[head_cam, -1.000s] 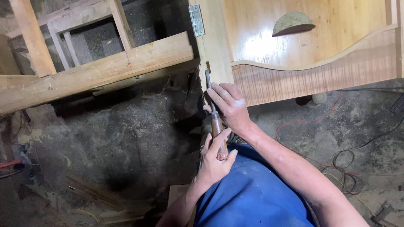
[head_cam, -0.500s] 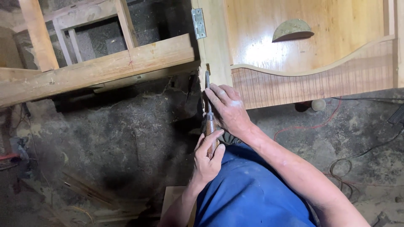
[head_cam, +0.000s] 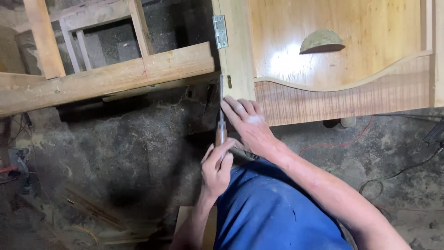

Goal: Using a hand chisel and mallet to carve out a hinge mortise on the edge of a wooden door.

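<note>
Against the edge of the pale wooden door (head_cam: 238, 60), below its metal hinge (head_cam: 220, 31), I am watching the screwdriver (head_cam: 221, 121) (slim steel shank, brown wooden handle) standing upright; the left hand (head_cam: 216, 167) is gripping its handle, the right hand (head_cam: 247, 122) is lying flat beside it.

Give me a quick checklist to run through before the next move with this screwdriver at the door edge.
1. Left hand wrapped round the wooden handle of the screwdriver: ok.
2. Right hand steadying the shaft near the door panel: ok.
3. Tip seated on its mark at the door edge: cannot tell, too small and partly hidden.
4. Shaft in line with the door edge: ok, it runs straight up alongside it.
5. Right-hand fingers away from the tip: ok, they lie lower down the shaft.
6. Hinge higher up sitting flat on the edge: ok.
</note>
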